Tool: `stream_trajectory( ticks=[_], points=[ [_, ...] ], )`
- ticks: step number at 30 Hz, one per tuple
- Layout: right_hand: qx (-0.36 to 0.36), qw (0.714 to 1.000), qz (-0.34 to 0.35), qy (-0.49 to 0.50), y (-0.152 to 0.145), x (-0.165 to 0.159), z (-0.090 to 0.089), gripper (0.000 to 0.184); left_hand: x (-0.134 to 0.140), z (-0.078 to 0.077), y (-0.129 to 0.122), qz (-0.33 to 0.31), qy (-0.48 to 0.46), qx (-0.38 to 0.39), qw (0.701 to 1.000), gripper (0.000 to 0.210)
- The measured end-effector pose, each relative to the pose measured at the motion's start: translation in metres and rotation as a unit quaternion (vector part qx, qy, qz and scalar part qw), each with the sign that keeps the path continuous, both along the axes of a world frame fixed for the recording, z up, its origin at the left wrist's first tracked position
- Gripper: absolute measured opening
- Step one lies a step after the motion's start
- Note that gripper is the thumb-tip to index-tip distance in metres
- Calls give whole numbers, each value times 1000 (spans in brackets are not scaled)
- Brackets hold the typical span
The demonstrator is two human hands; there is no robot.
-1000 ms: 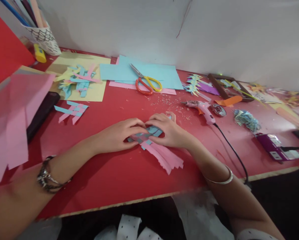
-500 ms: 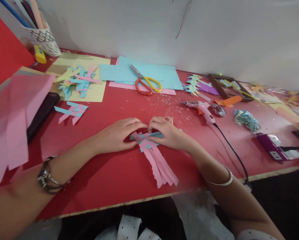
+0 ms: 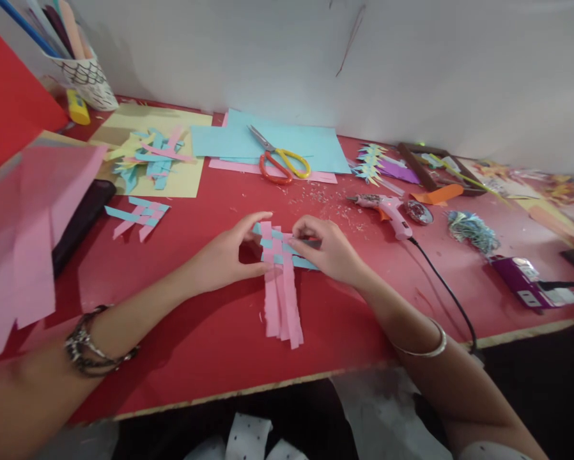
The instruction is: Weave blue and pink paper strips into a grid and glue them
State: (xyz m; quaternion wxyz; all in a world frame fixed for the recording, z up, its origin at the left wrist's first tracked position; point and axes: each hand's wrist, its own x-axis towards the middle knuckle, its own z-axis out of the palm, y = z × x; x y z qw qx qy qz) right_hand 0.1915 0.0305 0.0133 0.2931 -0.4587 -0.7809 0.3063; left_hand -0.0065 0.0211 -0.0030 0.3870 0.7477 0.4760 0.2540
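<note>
Lower left: my dark, multi-strand bracelet (image 3: 88, 348) with silvery pieces. Lower right: my silver-coloured bangle (image 3: 439, 349). Bottom centre: my white, dark-dotted garment (image 3: 248, 439).

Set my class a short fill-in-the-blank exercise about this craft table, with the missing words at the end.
1. The left hand and right hand touch a weave of pink and ____ paper strips.
2. One handle of the scissors is orange-red; the other is ____.
3. Apart from its orange trigger, the glue gun has a mostly ____ body.
4. The smooth, silvery bangle is on the person's ____ arm.

Missing words: blue; yellow; pink; right.
</note>
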Motion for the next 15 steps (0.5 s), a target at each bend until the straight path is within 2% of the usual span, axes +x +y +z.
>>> stream_trajectory(
  ticks=[3, 6, 12, 15],
  points=[
    [-35, 998, -28, 47, 1, -1, 0, 13, 1, -2, 1, 1, -42, -22, 999, 73],
    [-80, 994, -45, 53, 0, -2, 3, 13, 2, -4, 2, 1, -66, -19, 998, 71],
    [-106, 994, 4, 18, -1, 0, 8, 20, 2, -4, 0, -17, -85, -13, 996, 68],
    [-116, 991, -9, 59, -1, -1, 6, 20, 4, -1, 0, -6, -114, -37, 993, 65]
  ],
)
